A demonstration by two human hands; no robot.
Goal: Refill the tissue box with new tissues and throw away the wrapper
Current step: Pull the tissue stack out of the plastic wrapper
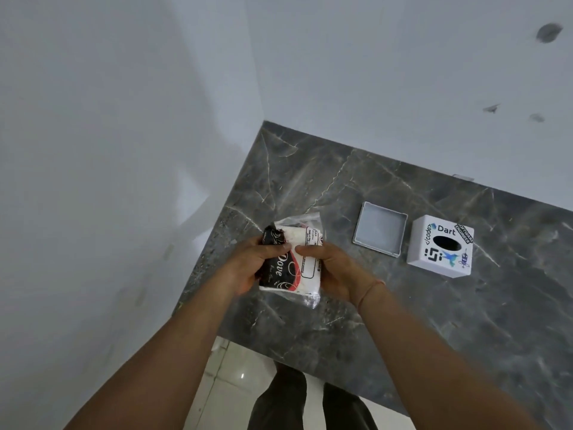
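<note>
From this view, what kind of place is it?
Probably a home or office counter in a corner: a dark marble-look countertop meets plain white walls, with a tiled floor below. Nothing marks it as kitchen or bathroom.

The worktop (387, 305) is polished grey veined stone; the tissue wrapper (297, 262) is glossy, crinkled plastic film; the tissue box (440, 246) looks matt white plastic.

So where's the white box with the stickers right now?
The sticker-covered tissue box sits on the marble counter at the right, beside its shallow tray, apart from both hands.
</note>
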